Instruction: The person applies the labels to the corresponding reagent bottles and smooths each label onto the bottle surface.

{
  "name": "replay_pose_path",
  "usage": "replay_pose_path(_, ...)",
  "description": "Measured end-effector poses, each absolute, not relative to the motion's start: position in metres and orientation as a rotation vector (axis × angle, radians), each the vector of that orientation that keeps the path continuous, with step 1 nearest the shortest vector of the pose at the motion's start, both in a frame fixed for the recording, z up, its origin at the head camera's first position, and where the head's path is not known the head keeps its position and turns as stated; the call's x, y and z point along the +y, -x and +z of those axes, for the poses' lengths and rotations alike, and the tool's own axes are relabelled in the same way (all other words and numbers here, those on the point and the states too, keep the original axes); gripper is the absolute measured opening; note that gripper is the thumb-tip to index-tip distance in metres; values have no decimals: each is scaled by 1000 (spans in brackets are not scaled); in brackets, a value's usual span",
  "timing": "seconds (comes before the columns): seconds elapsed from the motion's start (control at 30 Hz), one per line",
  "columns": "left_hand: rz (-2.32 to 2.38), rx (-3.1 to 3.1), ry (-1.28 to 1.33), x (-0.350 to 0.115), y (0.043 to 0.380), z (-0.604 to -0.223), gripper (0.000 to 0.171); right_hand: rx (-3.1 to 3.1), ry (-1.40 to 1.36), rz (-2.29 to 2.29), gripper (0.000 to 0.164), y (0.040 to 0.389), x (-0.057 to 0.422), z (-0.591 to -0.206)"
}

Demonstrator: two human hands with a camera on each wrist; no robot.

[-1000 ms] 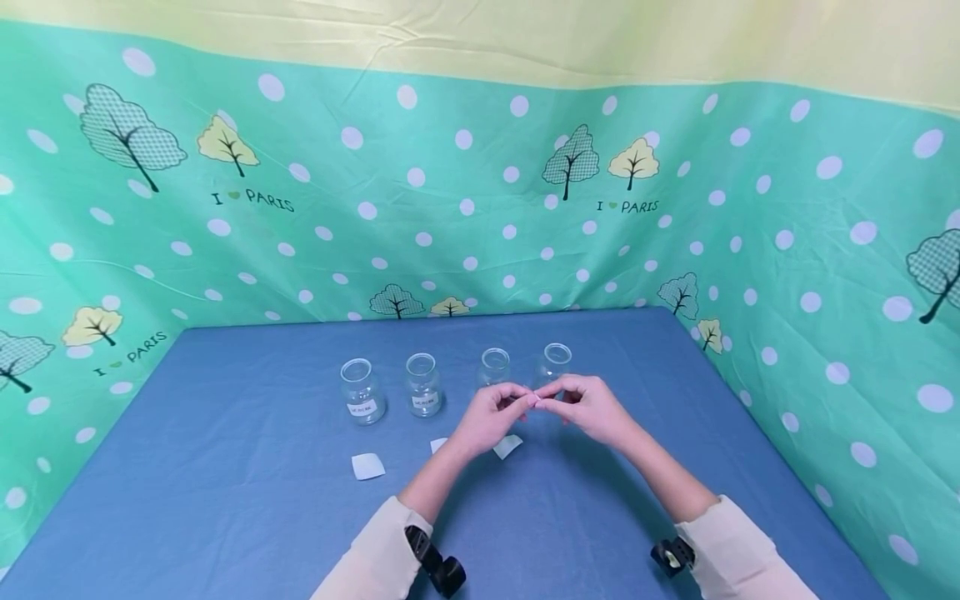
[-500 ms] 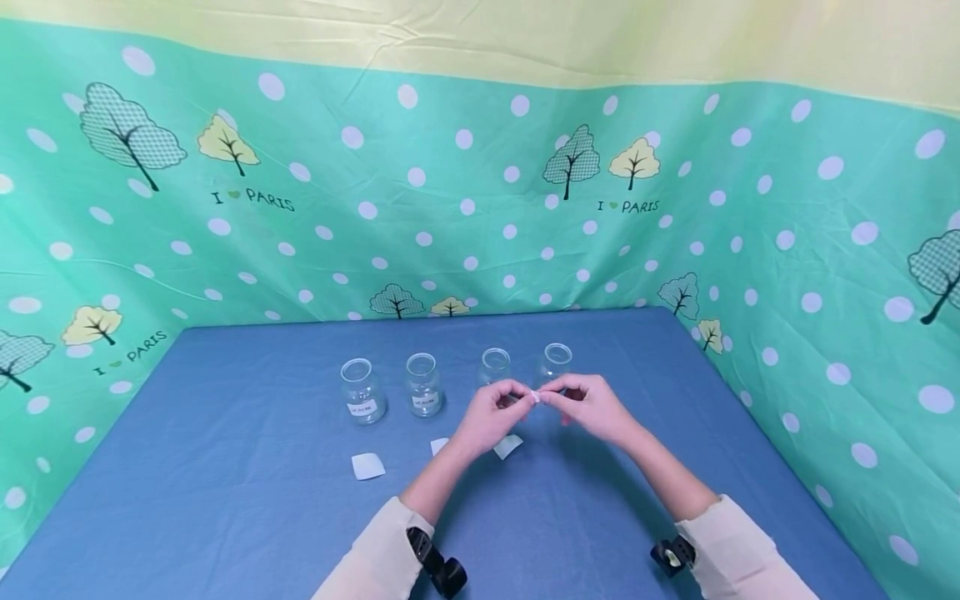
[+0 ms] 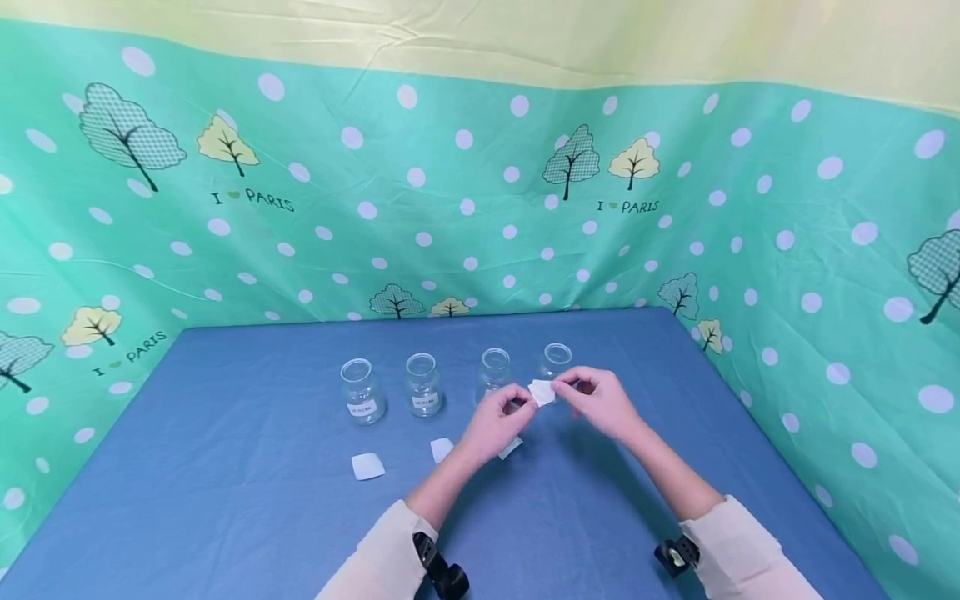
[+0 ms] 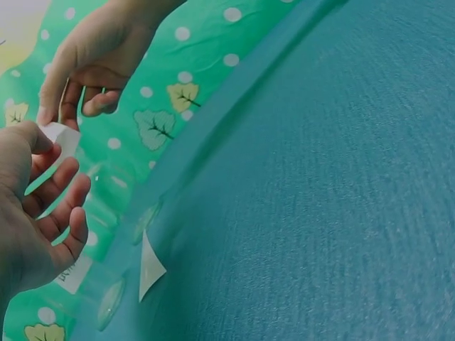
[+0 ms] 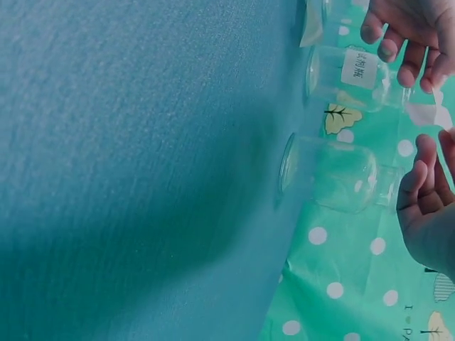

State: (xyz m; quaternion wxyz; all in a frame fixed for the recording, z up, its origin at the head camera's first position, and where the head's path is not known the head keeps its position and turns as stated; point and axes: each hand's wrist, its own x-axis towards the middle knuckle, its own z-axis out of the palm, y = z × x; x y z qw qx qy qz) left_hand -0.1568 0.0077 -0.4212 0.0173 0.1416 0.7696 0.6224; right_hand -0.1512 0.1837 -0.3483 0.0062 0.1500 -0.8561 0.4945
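Between my two hands is a small white paper label (image 3: pixel 542 392), held above the table in front of the jars. My left hand (image 3: pixel 498 423) pinches its lower left corner between thumb and index finger, the other fingers loosely bent. My right hand (image 3: pixel 602 406) pinches its right edge with thumb and forefinger. In the right wrist view the white paper (image 5: pixel 421 114) looks bent between the fingertips. Just behind the hands stands the rightmost glass jar (image 5: pixel 330 170), with no label showing. The jar beside it (image 3: pixel 495 364) carries a printed white label (image 5: pixel 359 69).
Two more glass jars with printed labels, the far left one (image 3: pixel 363 392) and its neighbour (image 3: pixel 424 385), stand left in the same row. White paper pieces lie on the blue tablecloth: one at left (image 3: pixel 367 467), one in the middle (image 3: pixel 441 450), one partly behind my left wrist (image 3: pixel 511 447).
The right hand has moved slightly up and right, away from the left. The fingertips were together over a sliver of white; now the label's flat face shows between them.
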Motion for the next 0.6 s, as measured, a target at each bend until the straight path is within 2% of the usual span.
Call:
replay_pose_path(0.33,1931,2371,-399,16,149,-415,13,-2515,-297,1619,16,155,191,-352)
replay_pose_path(0.6,1915,2379,-412,20,152,-427,14,-2383,-181,1628,19,175,207,-381)
